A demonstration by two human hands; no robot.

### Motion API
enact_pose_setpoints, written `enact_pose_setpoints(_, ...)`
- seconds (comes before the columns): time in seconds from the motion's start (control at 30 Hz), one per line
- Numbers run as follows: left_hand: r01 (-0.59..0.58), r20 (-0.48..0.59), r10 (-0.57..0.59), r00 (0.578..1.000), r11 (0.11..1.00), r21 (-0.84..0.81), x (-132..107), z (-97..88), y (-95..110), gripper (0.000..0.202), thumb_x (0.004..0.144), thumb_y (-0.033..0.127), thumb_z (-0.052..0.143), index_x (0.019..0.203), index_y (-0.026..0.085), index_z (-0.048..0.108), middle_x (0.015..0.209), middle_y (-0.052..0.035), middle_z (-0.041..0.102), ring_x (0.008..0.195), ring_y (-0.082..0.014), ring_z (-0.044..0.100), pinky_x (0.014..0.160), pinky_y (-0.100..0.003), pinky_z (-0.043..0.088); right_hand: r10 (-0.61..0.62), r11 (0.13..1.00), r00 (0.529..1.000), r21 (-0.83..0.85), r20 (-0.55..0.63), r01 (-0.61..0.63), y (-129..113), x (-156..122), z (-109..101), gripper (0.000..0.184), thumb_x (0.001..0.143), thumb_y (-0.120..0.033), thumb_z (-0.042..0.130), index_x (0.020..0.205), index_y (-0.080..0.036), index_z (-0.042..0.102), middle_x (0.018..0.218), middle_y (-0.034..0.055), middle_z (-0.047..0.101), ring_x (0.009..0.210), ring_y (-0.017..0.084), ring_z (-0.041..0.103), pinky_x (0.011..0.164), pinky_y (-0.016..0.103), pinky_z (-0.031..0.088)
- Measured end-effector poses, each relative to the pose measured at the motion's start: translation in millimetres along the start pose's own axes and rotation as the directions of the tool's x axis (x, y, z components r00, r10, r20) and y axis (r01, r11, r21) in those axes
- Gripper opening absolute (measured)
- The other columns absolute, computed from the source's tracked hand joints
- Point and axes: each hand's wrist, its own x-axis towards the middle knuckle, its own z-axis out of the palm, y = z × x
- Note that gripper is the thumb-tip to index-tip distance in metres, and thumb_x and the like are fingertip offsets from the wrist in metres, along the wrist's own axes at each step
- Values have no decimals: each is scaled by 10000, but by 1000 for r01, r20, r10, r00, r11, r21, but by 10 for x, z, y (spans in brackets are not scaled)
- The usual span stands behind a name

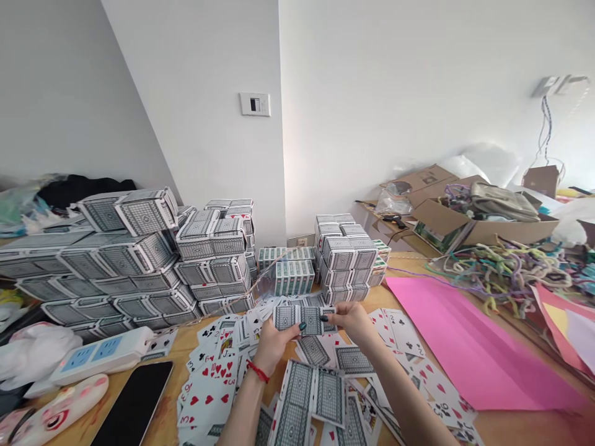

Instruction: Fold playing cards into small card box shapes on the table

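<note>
My left hand (pixel 274 344) and my right hand (pixel 354 322) meet above the wooden table (pixel 181 347) and together pinch a small fan of face-down playing cards (pixel 304 319) with green patterned backs. The left thumb, with a dark nail, presses on the cards' middle. A red string circles my left wrist. Below and around the hands lie many loose cards (pixel 209 387), some face up, some face down (pixel 316 396).
Stacks of boxed card decks (pixel 139 260) line the back of the table, with more (pixel 346 260) behind my hands. A white power strip (pixel 102 353) and a dark phone (pixel 134 402) lie left. Pink paper (pixel 465 347), tangled cords (pixel 502 266) and cardboard boxes (pixel 465 223) fill the right.
</note>
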Motion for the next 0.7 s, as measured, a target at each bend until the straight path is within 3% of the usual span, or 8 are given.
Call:
enact_pose_setpoints(0.27,-11,43,11,999,1000,-1,-26,16,33,231,531,250,722,700,120,635,692,-49,666,614,-174,613,571,-290,515,13,999,989,47,145,-20,-103,-77,-58,264,528,-394,677,520,-148,583,482,-32,540,476,104,483,473,210,359)
enact_pose_setpoints(0.33,-26,-3,26,1000,1000,9,-28,36,38,217,529,254,719,677,119,634,659,-48,665,600,-178,616,571,-291,512,-2,1000,996,2,87,2,-107,-75,-36,283,576,-423,643,563,-143,603,509,-10,572,502,127,519,486,222,378)
enact_pose_setpoints(0.4,-63,-100,65,993,998,22,-25,57,39,211,533,260,711,677,125,636,655,-46,668,605,-185,620,572,-290,510,-65,993,995,-106,-78,57,-115,-81,19,295,629,-442,594,629,-148,618,566,22,612,555,164,559,519,247,405)
enact_pose_setpoints(0.43,-86,-158,89,983,996,26,-21,66,39,209,533,260,707,682,130,638,665,-45,672,613,-188,621,573,-290,510,-131,977,976,-190,-173,97,-123,-92,58,279,646,-427,583,708,-159,631,637,39,640,617,187,580,563,266,424)
enact_pose_setpoints(0.5,-128,-261,133,956,991,37,-11,75,36,190,535,253,696,672,134,638,675,-44,675,623,-193,623,578,-291,510,-291,914,892,-376,-347,151,-148,-134,150,287,657,-395,579,835,-175,626,812,74,657,755,230,588,676,318,438)
enact_pose_setpoints(0.57,-156,-324,167,931,986,60,-2,73,32,158,541,242,683,646,135,632,661,-41,673,622,-192,621,590,-293,510,-399,837,851,-515,-341,185,-173,-192,247,304,730,-352,501,954,-175,604,936,97,640,888,253,566,773,353,416)
enact_pose_setpoints(0.7,-194,-286,216,934,976,103,-9,72,30,172,544,226,677,686,134,646,689,-44,681,662,-200,625,620,-296,507,-354,792,914,-584,-199,179,-179,-271,391,432,770,-271,438,1175,-129,482,1093,148,588,979,272,549,794,344,414)
